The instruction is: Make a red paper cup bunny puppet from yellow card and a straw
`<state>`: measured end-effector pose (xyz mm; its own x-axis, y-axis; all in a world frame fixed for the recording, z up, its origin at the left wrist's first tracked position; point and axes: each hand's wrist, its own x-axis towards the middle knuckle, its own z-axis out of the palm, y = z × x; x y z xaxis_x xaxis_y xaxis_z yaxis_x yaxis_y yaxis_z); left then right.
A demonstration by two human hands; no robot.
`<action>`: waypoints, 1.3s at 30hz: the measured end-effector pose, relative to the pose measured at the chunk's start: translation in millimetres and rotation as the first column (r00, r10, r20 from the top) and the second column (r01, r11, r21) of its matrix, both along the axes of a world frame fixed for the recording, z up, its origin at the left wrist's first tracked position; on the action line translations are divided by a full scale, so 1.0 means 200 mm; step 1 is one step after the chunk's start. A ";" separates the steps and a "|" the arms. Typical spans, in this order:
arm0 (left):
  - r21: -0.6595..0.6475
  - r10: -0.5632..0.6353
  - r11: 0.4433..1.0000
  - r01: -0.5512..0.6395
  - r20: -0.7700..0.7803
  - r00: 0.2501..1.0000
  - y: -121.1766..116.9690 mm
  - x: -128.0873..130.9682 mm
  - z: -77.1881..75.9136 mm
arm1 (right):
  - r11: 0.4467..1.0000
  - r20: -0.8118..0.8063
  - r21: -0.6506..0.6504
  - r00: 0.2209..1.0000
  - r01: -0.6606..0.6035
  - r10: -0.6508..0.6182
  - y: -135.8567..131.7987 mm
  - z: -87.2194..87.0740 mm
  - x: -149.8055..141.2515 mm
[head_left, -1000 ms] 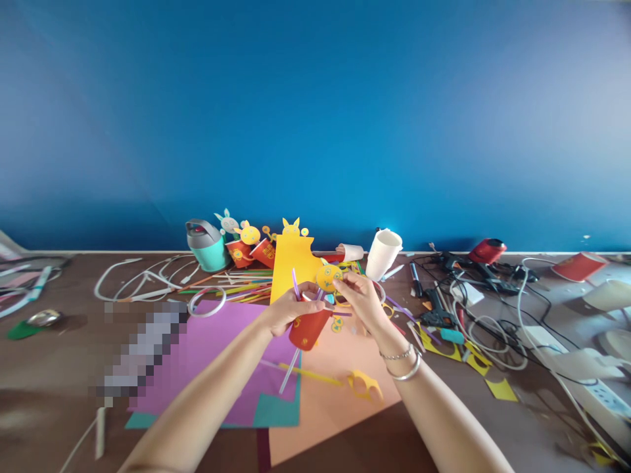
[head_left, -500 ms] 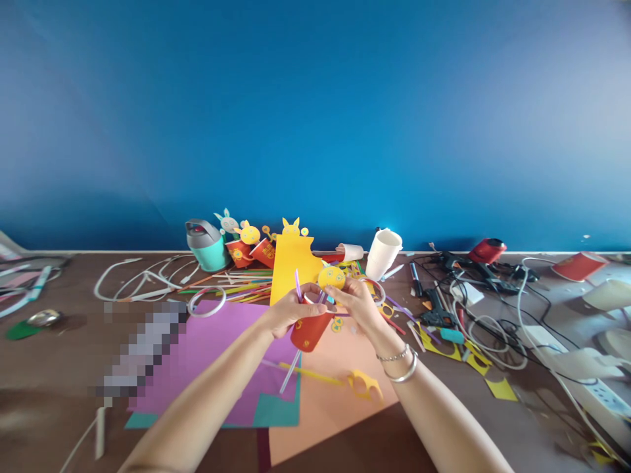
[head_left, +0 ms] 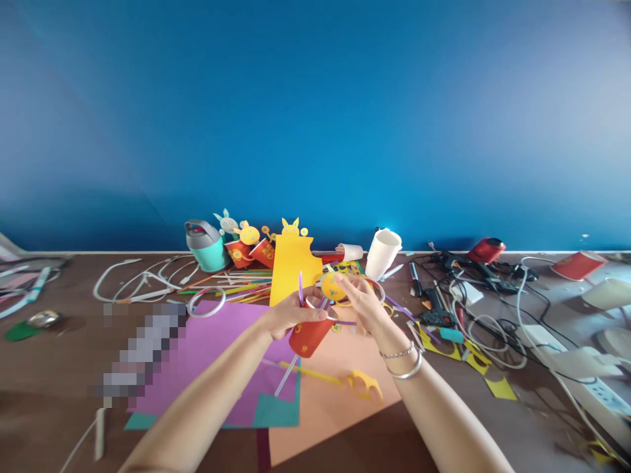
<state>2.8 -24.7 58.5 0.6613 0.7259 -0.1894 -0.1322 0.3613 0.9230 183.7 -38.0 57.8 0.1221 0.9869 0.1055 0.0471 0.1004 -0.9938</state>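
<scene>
A red paper cup [head_left: 310,336] is tilted in the grip of my left hand [head_left: 290,314], whose fingers wrap its rim. Purple straw ends [head_left: 300,287] stick out near the rim, and a clear straw [head_left: 286,376] comes out below the cup's base. Just above the mouth of the cup, my right hand [head_left: 362,300] pinches a round yellow paper face [head_left: 333,287] with drawn features. The thumb and fingers cover part of its right side. A small yellow paper disc [head_left: 336,326] shows beside the cup.
Purple paper [head_left: 217,355] and peach paper [head_left: 325,414] lie below my hands. Behind them stand yellow card [head_left: 290,266], finished cup figures [head_left: 240,252], a teal container [head_left: 210,253] and white cups [head_left: 383,255]. At right are a glue gun [head_left: 438,310], cables and a power strip [head_left: 604,397].
The yellow face has turned and shifted slightly right and down in my right hand. The cup has dipped a little, and its lower clear straw has swung left.
</scene>
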 end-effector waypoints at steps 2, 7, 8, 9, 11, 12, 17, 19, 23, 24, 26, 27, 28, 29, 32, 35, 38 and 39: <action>0.019 -0.022 1.000 0.022 -0.031 0.999 0.00 0.00 0.00 | 1.000 -0.088 0.009 0.996 0.020 -0.020 0.00 0.01 -0.01; 0.056 -0.079 0.995 0.081 -0.031 0.996 0.00 0.00 -0.01 | 0.997 -0.214 -0.002 0.974 -0.073 0.071 -0.01 0.05 -0.01; 0.060 -0.082 0.995 0.083 -0.027 0.996 0.00 0.00 -0.01 | 0.997 -0.219 -0.008 0.973 -0.080 0.076 -0.01 0.05 -0.01; 0.062 -0.080 0.995 0.082 -0.025 0.996 0.00 0.00 -0.01 | 0.997 -0.216 -0.015 0.974 -0.079 0.074 -0.01 0.05 -0.01; 0.057 -0.069 0.996 0.070 -0.028 0.997 0.00 0.00 -0.02 | 0.998 -0.200 -0.025 0.978 -0.059 0.053 -0.01 0.06 -0.01; 0.052 -0.061 0.997 0.063 -0.032 0.998 -0.01 0.00 -0.01 | 0.998 -0.196 -0.026 0.980 -0.048 0.042 -0.01 0.05 -0.01; 0.037 -0.048 0.998 0.050 -0.061 0.997 -0.02 0.01 0.00 | 0.998 -0.172 0.022 0.983 -0.056 0.060 -0.01 0.04 -0.01; 0.033 -0.062 0.997 0.064 -0.074 0.995 -0.02 0.01 0.01 | 0.996 -0.151 0.063 0.986 -0.058 0.067 0.00 0.04 -0.01; 0.033 -0.071 0.997 0.073 -0.070 0.995 -0.02 0.01 0.00 | 0.994 -0.097 0.107 0.994 -0.031 0.041 0.00 0.03 0.00; 0.037 -0.073 0.996 0.076 -0.060 0.995 -0.02 0.01 0.00 | 0.995 -0.078 0.098 0.996 -0.027 0.035 0.00 0.03 0.00; 0.047 -0.072 0.996 0.074 -0.036 0.997 -0.01 0.01 0.00 | 0.996 -0.035 0.083 0.999 -0.029 0.032 0.01 0.02 0.01; 0.049 -0.067 0.996 0.068 -0.028 0.997 -0.01 0.01 0.00 | 0.996 -0.012 0.086 0.999 -0.040 0.041 0.01 0.02 0.01; 0.050 -0.058 0.997 0.059 -0.024 0.998 -0.01 0.01 0.00 | 0.994 0.008 0.095 0.999 -0.053 0.052 0.01 0.02 0.02; 0.049 -0.044 0.998 0.046 -0.025 0.999 -0.01 0.01 0.00 | 0.992 0.023 0.106 0.998 -0.065 0.063 0.01 0.02 0.02; 0.045 -0.014 0.999 0.016 -0.042 0.999 -0.01 0.01 -0.01 | 0.991 0.024 0.117 0.998 -0.065 0.062 0.01 0.03 0.03; 0.025 -0.015 1.000 0.015 -0.019 1.000 0.00 0.01 -0.01 | 0.993 0.015 0.116 1.000 -0.007 0.005 0.01 0.03 0.03; 0.007 0.014 1.000 -0.014 0.033 0.999 0.00 0.00 -0.01 | 0.994 0.008 0.106 1.000 0.007 -0.008 0.00 0.04 0.03; 0.002 0.031 1.000 -0.031 0.046 0.998 0.01 0.00 -0.01 | 0.996 0.005 0.089 1.000 -0.016 0.015 0.00 0.04 0.03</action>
